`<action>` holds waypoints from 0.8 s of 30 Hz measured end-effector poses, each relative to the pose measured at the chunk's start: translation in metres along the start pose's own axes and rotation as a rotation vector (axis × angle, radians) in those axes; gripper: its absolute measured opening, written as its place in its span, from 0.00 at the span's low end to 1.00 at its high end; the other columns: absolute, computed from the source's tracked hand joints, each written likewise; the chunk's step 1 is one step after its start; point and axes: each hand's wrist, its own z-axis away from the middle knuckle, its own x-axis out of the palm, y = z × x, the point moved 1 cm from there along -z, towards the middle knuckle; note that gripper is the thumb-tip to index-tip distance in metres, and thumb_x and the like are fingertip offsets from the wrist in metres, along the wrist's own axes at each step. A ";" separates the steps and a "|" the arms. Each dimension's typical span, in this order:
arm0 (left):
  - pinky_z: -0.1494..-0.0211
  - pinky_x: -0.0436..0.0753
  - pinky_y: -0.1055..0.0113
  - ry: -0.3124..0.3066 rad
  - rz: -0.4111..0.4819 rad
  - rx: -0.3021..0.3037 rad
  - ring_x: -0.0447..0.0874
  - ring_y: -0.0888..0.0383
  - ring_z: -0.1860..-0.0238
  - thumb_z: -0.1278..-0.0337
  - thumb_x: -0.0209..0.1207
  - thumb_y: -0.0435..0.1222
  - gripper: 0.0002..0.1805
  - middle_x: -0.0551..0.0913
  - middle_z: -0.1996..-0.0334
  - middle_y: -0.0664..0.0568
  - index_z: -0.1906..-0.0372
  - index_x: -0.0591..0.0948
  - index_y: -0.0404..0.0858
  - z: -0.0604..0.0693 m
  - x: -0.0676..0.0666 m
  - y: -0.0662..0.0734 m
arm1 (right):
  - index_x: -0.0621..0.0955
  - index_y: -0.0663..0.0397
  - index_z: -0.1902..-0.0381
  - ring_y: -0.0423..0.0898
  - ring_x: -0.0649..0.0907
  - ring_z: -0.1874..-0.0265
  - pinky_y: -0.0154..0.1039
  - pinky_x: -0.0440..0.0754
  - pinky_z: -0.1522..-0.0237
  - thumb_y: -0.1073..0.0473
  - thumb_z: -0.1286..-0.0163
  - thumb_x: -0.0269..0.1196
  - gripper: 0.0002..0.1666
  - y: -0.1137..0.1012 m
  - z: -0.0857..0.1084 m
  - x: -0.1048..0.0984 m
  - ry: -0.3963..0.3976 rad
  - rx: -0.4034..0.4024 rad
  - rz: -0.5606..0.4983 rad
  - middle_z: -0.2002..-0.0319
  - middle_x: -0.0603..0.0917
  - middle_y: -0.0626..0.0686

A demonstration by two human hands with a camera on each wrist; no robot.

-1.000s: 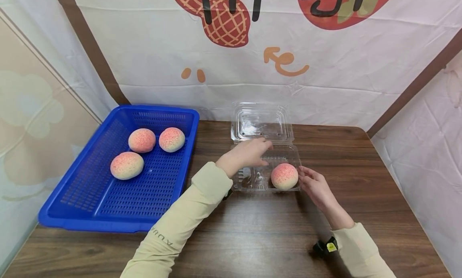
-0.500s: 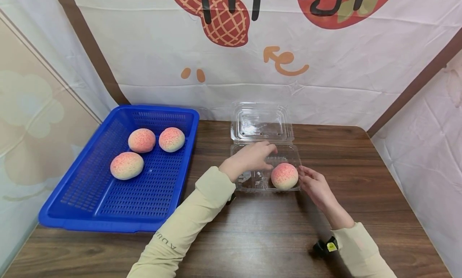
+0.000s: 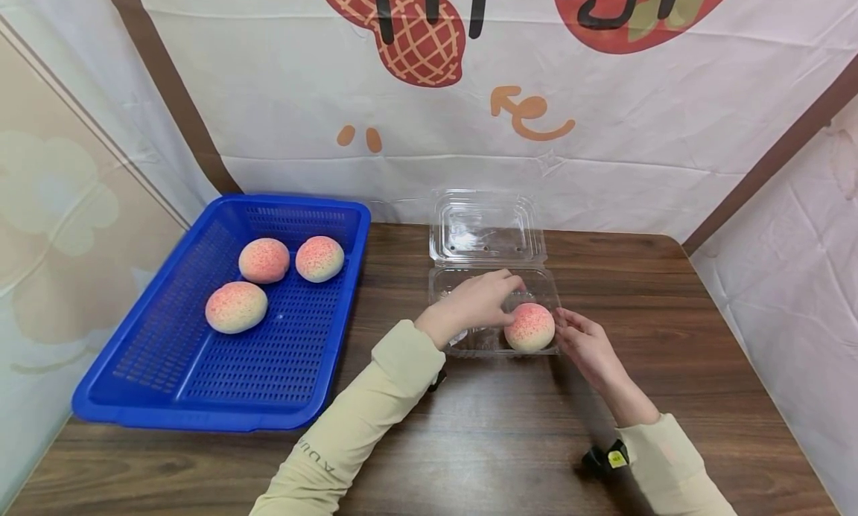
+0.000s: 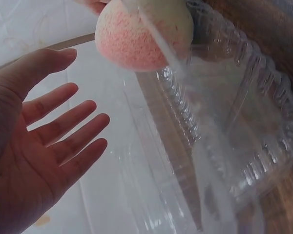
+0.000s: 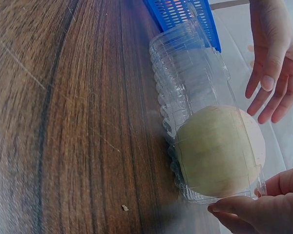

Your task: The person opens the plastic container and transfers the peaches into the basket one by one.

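A round cream peach with pink speckles [image 3: 529, 327] sits in the right part of a clear plastic clamshell box [image 3: 439, 278], whose lid [image 3: 487, 229] stands raised at the back. Above the tray, just left of the peach, is my left hand [image 3: 474, 305]. Its fingers are spread and slightly bent, apart from the peach in the left wrist view, with nothing held. My right hand [image 3: 590, 348] pinches the box's right rim beside the peach; the right wrist view shows thumb and fingers [image 5: 244, 207] at that corner.
A blue perforated basket [image 3: 355, 300] stands at the left of the wooden table [image 3: 496, 441]. It holds a peach [image 3: 236, 307] in front and two others [image 3: 264, 260] behind. A printed cloth [image 3: 281, 77] hangs directly behind the table.
My left hand has moved right and slightly nearer across the box, toward the peach. My right hand, the box and the peaches have stayed in place.
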 end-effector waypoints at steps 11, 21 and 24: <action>0.52 0.75 0.67 0.030 0.006 0.024 0.74 0.59 0.54 0.52 0.63 0.41 0.24 0.74 0.52 0.54 0.47 0.75 0.43 0.000 0.012 0.006 | 0.43 0.77 0.34 0.54 0.49 0.32 0.46 0.53 0.36 0.71 0.29 0.35 0.29 0.000 0.000 0.000 -0.004 -0.010 -0.008 0.32 0.45 0.68; 0.51 0.75 0.67 0.052 0.003 0.037 0.74 0.59 0.52 0.53 0.64 0.42 0.24 0.74 0.53 0.54 0.48 0.75 0.43 -0.003 0.023 0.009 | 0.44 0.76 0.34 0.53 0.50 0.32 0.46 0.53 0.36 0.70 0.29 0.36 0.29 0.000 0.000 0.000 0.003 0.001 0.007 0.31 0.46 0.67; 0.52 0.75 0.67 0.049 0.000 0.032 0.74 0.59 0.52 0.53 0.63 0.42 0.24 0.74 0.52 0.54 0.48 0.74 0.43 -0.004 0.025 0.010 | 0.43 0.76 0.34 0.53 0.50 0.32 0.46 0.53 0.36 0.70 0.29 0.35 0.29 0.000 -0.001 0.000 0.000 -0.001 0.003 0.31 0.46 0.67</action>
